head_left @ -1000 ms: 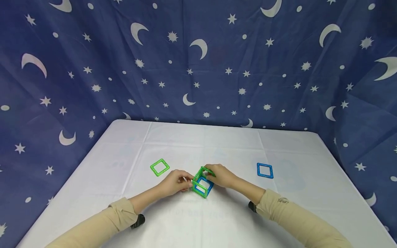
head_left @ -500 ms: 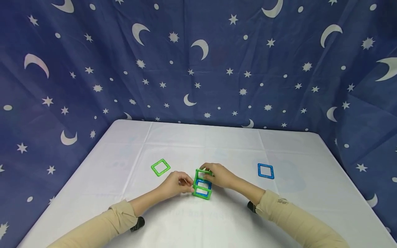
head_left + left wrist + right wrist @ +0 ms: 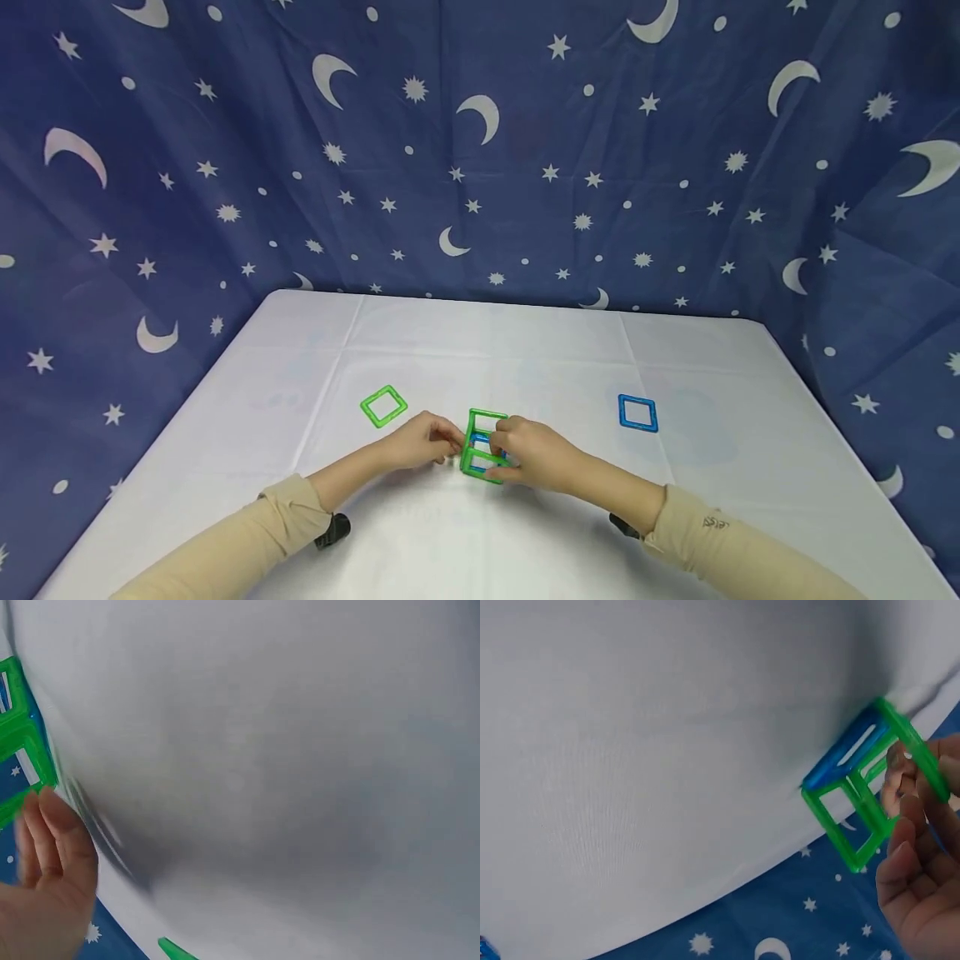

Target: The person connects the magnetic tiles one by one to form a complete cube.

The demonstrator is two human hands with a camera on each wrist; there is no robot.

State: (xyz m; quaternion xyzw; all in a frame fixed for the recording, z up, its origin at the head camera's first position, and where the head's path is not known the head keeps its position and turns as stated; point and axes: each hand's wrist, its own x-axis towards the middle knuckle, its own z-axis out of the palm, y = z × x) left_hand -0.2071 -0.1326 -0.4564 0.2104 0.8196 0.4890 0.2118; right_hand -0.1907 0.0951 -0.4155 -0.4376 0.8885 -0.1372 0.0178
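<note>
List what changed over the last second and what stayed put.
The frame cube turned from corner-on to nearly square-on. The right hand slid from its top down to grip its near side; the left hand kept pinching its left edge. The loose green square and blue square lay unmoved.

We reach both sleeved forearms inward across our front. Our left hand (image 3: 423, 442) curls its fingertips together; our right hand (image 3: 528, 454) curls in a grip, thumb low.
</note>
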